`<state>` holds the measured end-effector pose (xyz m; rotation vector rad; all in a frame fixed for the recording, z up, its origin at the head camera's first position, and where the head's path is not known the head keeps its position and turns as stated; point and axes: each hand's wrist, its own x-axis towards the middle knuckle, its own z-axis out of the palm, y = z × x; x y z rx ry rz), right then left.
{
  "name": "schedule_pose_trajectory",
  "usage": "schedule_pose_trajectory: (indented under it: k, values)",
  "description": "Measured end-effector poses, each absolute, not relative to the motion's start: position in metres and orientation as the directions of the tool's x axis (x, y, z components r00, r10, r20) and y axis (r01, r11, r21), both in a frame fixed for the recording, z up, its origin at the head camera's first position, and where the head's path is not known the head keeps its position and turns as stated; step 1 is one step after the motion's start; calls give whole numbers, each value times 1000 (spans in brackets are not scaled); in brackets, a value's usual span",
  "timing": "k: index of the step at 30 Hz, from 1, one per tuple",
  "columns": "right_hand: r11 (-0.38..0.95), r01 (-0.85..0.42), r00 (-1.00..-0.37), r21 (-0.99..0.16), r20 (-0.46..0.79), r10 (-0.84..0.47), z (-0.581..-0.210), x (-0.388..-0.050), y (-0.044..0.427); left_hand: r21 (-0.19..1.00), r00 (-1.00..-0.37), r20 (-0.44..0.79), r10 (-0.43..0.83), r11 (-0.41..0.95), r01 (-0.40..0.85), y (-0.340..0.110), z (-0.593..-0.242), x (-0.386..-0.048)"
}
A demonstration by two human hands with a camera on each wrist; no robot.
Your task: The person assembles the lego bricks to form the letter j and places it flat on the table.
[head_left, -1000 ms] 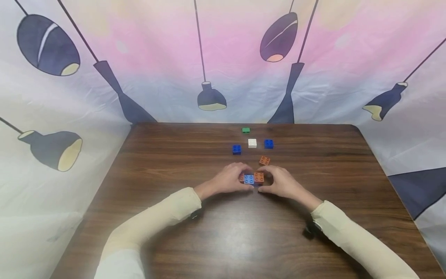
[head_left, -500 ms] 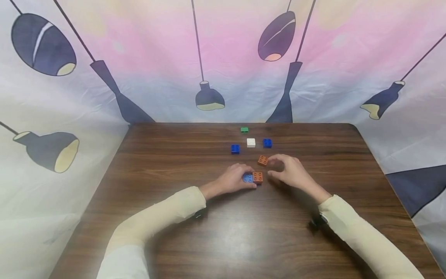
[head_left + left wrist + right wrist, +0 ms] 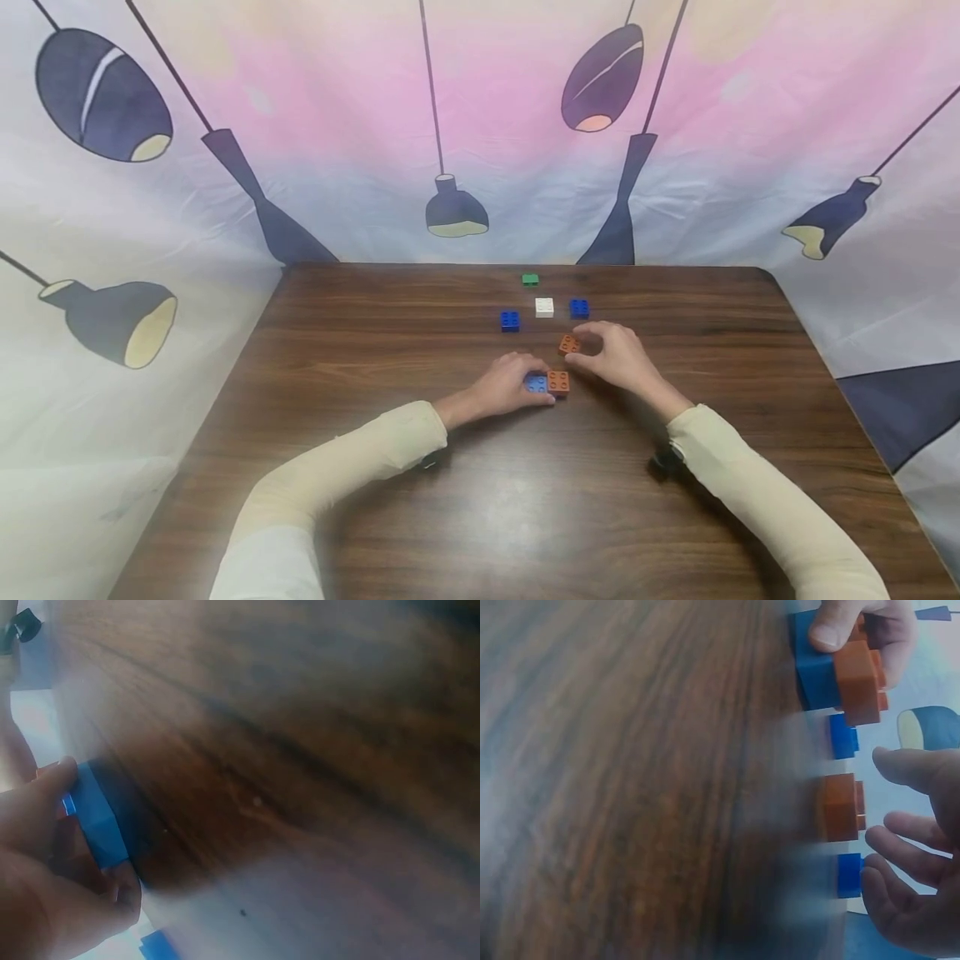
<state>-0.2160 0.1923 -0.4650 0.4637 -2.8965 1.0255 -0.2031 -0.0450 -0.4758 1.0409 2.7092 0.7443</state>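
My left hand (image 3: 510,385) grips a small assembly of bricks between thumb and fingers. A light blue brick (image 3: 536,383) and an orange brick (image 3: 558,382) show at its right end, and the right wrist view shows a blue brick (image 3: 819,679) beneath. Just behind it on the table lies a loose orange brick (image 3: 567,343), slightly turned. Around that brick's right side, my right hand (image 3: 617,357) has its thumb and fingers spread apart; in the right wrist view the hand (image 3: 919,855) holds nothing, with a gap between it and the loose orange brick (image 3: 840,808).
Farther back on the brown table (image 3: 375,333) are a dark blue brick (image 3: 510,322), a white brick (image 3: 544,307), another dark blue brick (image 3: 579,308) and a green brick (image 3: 530,280). A patterned cloth (image 3: 337,150) hangs behind the table.
My right hand has left the right side of the assembly and moved back to the loose orange brick. My left hand still holds the assembly, its fingers now covering more of it.
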Motion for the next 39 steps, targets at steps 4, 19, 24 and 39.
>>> schedule_pose_trajectory:
  k: [4,19,24,39]
  values:
    - [756,-271,-960,-595,109,-259,-468,-219,191,509,-742,56,668,620,597,-44,-476,-204]
    - [784,-239,-967,-573,66,-246,-475,-226,190,516,-750,31,660,632,578,-43,-475,-205]
    - [789,-231,-970,-569,68,-235,-475,-226,189,530,-753,28,658,629,569,-43,-476,-205]
    - [770,-241,-966,-591,68,-250,-470,-223,192,526,-755,23,655,634,567,-45,-473,-203]
